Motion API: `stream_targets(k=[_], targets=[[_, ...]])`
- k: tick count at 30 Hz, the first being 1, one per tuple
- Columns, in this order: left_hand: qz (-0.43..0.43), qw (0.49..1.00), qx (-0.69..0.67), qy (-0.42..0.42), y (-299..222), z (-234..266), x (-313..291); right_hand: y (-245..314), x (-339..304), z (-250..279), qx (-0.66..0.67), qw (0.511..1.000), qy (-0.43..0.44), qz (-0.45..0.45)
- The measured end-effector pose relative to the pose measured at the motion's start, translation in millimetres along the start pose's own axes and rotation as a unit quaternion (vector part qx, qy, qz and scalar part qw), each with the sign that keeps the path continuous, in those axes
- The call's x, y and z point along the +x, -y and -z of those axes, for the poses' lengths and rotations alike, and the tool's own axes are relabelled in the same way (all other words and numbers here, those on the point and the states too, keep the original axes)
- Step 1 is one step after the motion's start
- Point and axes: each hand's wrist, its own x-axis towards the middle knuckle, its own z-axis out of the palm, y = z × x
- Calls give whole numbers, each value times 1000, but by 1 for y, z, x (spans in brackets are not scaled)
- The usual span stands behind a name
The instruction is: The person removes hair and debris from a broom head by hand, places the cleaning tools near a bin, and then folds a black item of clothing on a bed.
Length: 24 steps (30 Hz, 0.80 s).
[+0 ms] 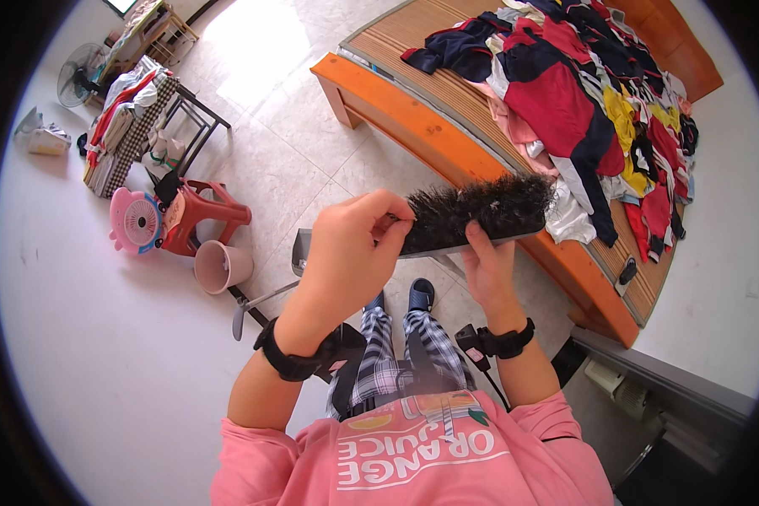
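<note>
In the head view, a black-bristled brush (489, 209) is held in front of the person's body, above the tiled floor (287, 156), bristles facing up. The left hand (346, 240) is at the brush's left end, its thumb and forefinger pressed together right by the bristles; whether they pinch a strand or a bit of fluff, I cannot tell. The right hand (491, 268) grips the brush from below, fingers curled beneath and thumb up against the bristles. Beyond the brush, a wooden bed (409, 110) carries a big heap of clothes (557, 93) in red, navy, yellow and white. Off to the left stand a red stool (207, 207) and a pink bucket (223, 268), with a pink fan (137, 221) beside the stool.
</note>
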Motion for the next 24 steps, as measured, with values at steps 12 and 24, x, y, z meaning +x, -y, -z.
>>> stream_targets(k=[12, 24], targets=[[114, 940, -234, -219, 64, 27, 0, -21, 11, 13, -52, 997, -52, 5], [367, 536, -624, -435, 295, -13, -102, -186, 84, 39, -262, 952, -108, -120]])
